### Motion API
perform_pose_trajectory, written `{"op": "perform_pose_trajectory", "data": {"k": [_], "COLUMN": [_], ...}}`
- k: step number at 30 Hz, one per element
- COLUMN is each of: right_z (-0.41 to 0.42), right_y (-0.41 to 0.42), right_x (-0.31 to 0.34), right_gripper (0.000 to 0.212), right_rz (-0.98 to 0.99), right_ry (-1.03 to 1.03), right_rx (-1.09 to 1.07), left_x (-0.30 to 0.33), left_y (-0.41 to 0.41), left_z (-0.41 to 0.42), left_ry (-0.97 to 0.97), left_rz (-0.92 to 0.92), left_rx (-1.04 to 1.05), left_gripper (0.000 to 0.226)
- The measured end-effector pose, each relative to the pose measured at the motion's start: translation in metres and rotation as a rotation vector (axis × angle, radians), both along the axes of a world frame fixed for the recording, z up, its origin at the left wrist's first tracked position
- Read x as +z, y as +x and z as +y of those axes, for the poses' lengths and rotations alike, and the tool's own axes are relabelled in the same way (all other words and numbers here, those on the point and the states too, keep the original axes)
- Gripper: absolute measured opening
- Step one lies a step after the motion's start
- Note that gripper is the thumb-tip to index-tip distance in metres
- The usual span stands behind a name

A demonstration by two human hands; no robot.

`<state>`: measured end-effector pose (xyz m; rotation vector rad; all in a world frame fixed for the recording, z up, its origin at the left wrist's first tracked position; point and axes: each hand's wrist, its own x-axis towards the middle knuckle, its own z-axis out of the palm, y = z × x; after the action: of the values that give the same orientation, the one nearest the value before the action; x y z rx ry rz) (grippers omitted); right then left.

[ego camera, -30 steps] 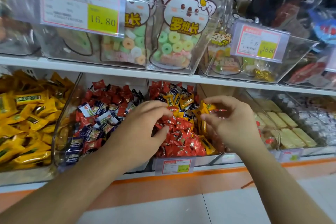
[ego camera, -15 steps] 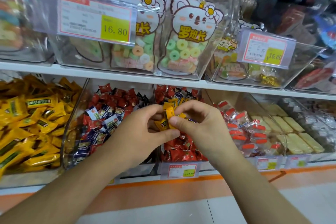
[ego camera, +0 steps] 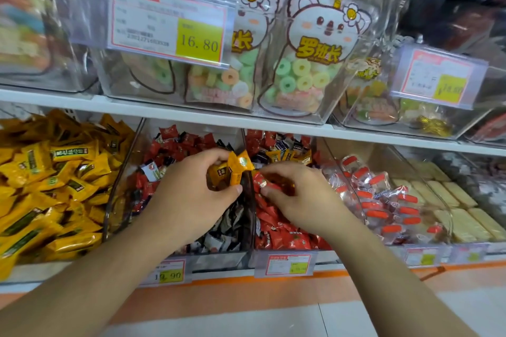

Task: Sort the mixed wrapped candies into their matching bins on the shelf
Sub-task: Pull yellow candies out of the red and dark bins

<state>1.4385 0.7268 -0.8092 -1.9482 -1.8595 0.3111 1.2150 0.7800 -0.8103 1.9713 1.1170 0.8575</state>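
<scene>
Here, left hand [ego camera: 189, 197] clutches yellow candies [ego camera: 230, 169] loosely — some may spill; right hand [ego camera: 304, 200] pinches a red candy [ego camera: 262, 180].

The left hand [ego camera: 189, 194] gripped a small bunch of yellow candies [ego camera: 232, 168] over the divider between two clear bins on the lower shelf [ego camera: 383, 135]. The right hand [ego camera: 304, 200] reached into the bin of red candies [ego camera: 284, 235], fingers curled among the wrappers. To the far left lay a heap of yellow packets [ego camera: 46, 186]. A price tag [ego camera: 171, 23] read 16.80.
</scene>
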Motion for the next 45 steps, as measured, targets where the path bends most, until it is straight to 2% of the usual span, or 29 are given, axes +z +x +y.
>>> {"op": "perform_pose_trajectory", "data": {"k": [5, 8, 10, 13, 17, 20, 25, 29, 32, 36, 38, 42, 45], "right_z": [0.0, -0.007, -0.008, 0.002, 0.017, 0.022, 0.022, 0.016, 0.011, 0.004, 0.0, -0.005, 0.001], "right_y": [0.009, 0.009, 0.005, -0.001, -0.006, -0.008, -0.006, -0.007, -0.01, -0.019, -0.032, -0.076, -0.115], "right_x": [0.001, 0.009, 0.013, 0.012, 0.002, -0.001, 0.0, 0.007, 0.019, 0.028, 0.033, 0.041, 0.04], "right_gripper": [0.018, 0.01, 0.012, 0.017, 0.033, 0.039, 0.031, 0.027, 0.03, 0.024, 0.015, 0.023, 0.01], "right_rz": [-0.077, 0.039, 0.17, 0.125, -0.016, -0.047, -0.072, -0.067, -0.017, 0.188, 0.292, 0.379, 0.426], "right_ry": [-0.034, -0.094, -0.044, 0.107, -0.021, -0.062, -0.04, 0.084, 0.161, 0.23, 0.239, 0.227, 0.13], "right_rx": [-0.053, -0.079, -0.132, -0.2, -0.095, -0.09, -0.11, -0.189, -0.252, -0.303, -0.268, -0.139, -0.002], "left_x": [0.0, -0.001, 0.0, 0.0, -0.001, -0.001, 0.001, 0.003, 0.006, 0.012, 0.017, 0.023, 0.031], "left_y": [-0.001, -0.001, -0.001, -0.003, -0.007, -0.011, -0.016, -0.018, -0.022, -0.033, -0.041, -0.065, -0.094], "left_z": [0.003, 0.004, 0.004, 0.003, 0.001, 0.001, 0.002, 0.001, -0.002, -0.006, -0.008, -0.009, -0.006], "left_ry": [0.014, 0.02, 0.023, 0.028, 0.036, 0.038, 0.038, 0.042, 0.042, 0.032, 0.036, 0.05, 0.062], "left_rz": [0.036, 0.033, 0.037, 0.043, 0.059, 0.067, 0.08, 0.074, 0.072, 0.064, 0.06, 0.077, 0.092], "left_rx": [-0.009, -0.012, -0.011, -0.013, -0.023, -0.01, 0.006, 0.013, 0.016, 0.026, 0.044, 0.139, 0.235], "left_gripper": [0.039, 0.041, 0.041, 0.042, 0.038, 0.038, 0.042, 0.045, 0.046, 0.041, 0.041, 0.043, 0.039]}}
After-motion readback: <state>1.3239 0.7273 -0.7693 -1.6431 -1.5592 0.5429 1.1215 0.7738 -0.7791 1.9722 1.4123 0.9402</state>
